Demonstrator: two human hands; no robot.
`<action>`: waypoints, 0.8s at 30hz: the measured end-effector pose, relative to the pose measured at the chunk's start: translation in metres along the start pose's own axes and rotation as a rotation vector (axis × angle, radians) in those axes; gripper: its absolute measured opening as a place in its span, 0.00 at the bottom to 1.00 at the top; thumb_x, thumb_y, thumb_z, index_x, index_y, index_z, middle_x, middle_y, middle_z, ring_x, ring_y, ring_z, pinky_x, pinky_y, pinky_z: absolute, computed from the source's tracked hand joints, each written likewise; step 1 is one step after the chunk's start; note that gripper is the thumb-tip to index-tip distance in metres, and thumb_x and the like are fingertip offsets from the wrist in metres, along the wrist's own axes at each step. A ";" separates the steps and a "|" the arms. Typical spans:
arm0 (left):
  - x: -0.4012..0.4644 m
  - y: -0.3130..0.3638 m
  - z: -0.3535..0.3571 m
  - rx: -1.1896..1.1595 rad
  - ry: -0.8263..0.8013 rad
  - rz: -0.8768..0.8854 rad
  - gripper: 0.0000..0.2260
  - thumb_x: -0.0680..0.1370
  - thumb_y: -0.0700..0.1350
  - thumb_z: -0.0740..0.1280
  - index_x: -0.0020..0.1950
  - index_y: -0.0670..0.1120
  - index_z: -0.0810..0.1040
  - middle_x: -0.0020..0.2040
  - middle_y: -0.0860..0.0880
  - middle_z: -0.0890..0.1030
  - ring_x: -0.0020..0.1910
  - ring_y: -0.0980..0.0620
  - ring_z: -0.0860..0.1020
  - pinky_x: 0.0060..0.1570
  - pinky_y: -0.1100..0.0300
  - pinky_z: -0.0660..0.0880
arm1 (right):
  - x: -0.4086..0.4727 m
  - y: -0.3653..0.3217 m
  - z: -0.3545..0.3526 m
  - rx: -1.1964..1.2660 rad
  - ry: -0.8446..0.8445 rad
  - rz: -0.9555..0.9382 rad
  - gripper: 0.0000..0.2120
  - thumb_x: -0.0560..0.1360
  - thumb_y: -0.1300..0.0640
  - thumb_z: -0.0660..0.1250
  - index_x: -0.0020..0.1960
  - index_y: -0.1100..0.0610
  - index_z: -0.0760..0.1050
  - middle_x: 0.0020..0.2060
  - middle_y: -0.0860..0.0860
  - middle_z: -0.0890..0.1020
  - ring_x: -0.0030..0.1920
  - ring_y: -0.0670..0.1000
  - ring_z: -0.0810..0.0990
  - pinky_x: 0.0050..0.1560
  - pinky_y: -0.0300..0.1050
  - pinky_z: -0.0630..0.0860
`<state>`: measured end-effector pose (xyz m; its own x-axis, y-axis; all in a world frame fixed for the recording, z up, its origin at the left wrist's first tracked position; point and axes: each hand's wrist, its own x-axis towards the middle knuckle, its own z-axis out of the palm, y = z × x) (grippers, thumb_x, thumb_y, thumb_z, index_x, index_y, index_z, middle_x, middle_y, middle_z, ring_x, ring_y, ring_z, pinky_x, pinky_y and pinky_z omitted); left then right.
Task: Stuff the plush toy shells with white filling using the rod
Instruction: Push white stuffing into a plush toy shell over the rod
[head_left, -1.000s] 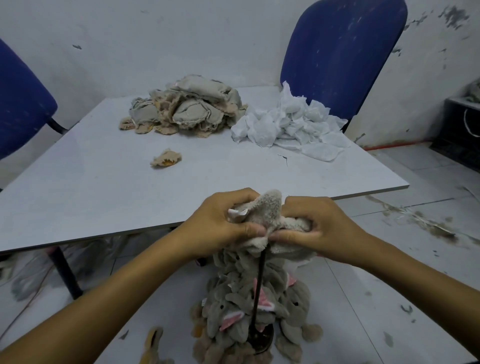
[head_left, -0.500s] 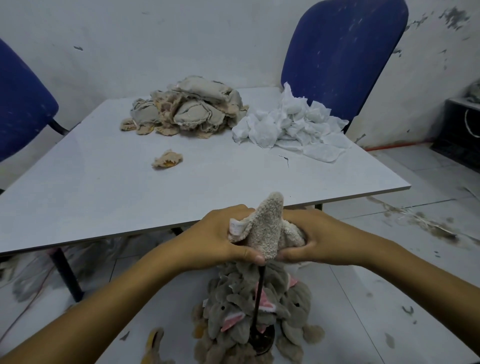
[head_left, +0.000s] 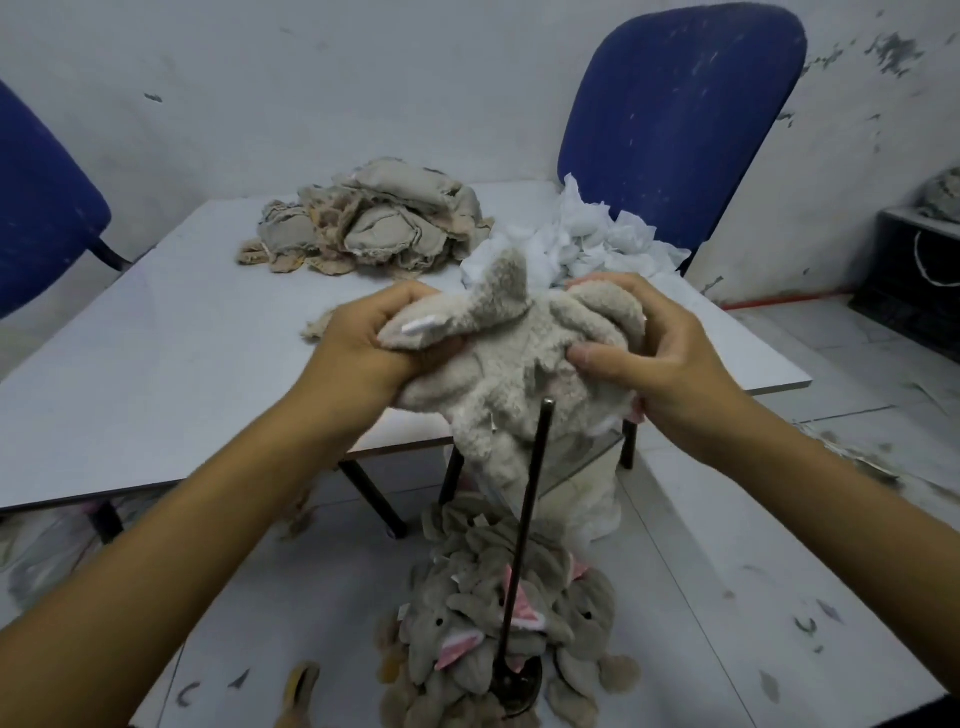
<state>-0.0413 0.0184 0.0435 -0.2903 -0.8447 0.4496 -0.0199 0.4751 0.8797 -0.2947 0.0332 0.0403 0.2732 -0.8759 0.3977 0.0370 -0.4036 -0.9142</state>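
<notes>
Beige plush shell (head_left: 519, 358) held above rod (head_left: 524, 530) tip; left hand (head_left: 363, 348) and right hand (head_left: 660, 358) grip it.

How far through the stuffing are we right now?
Done: plush toys heaped on the floor round the rod. In hand: left hand and right hand grip one toy above the rod's tip. Left: a pile of shells and filling on the table.
</notes>
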 end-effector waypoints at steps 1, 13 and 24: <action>0.004 -0.002 -0.004 -0.038 0.040 -0.024 0.06 0.72 0.43 0.74 0.47 0.50 0.82 0.42 0.55 0.84 0.42 0.56 0.81 0.42 0.64 0.77 | 0.006 0.000 0.002 0.038 0.043 0.019 0.23 0.72 0.66 0.72 0.65 0.59 0.72 0.49 0.49 0.83 0.46 0.47 0.84 0.39 0.35 0.79; 0.023 -0.060 -0.037 0.620 0.139 -0.388 0.03 0.76 0.42 0.71 0.48 0.46 0.79 0.41 0.53 0.80 0.38 0.54 0.79 0.30 0.66 0.73 | 0.066 0.070 0.017 -0.506 0.198 0.271 0.20 0.75 0.57 0.72 0.63 0.43 0.70 0.53 0.50 0.81 0.24 0.45 0.79 0.29 0.37 0.73; 0.037 -0.083 -0.069 1.103 0.248 -0.322 0.15 0.81 0.37 0.59 0.65 0.45 0.77 0.66 0.45 0.73 0.64 0.45 0.70 0.53 0.53 0.70 | 0.089 0.080 0.015 -0.862 0.125 0.093 0.23 0.77 0.58 0.70 0.70 0.48 0.70 0.53 0.50 0.77 0.51 0.49 0.74 0.48 0.39 0.66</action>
<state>0.0152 -0.0693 -0.0019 0.0712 -0.9317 0.3563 -0.9115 0.0843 0.4026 -0.2527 -0.0736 0.0011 0.1302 -0.9172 0.3765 -0.7335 -0.3446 -0.5858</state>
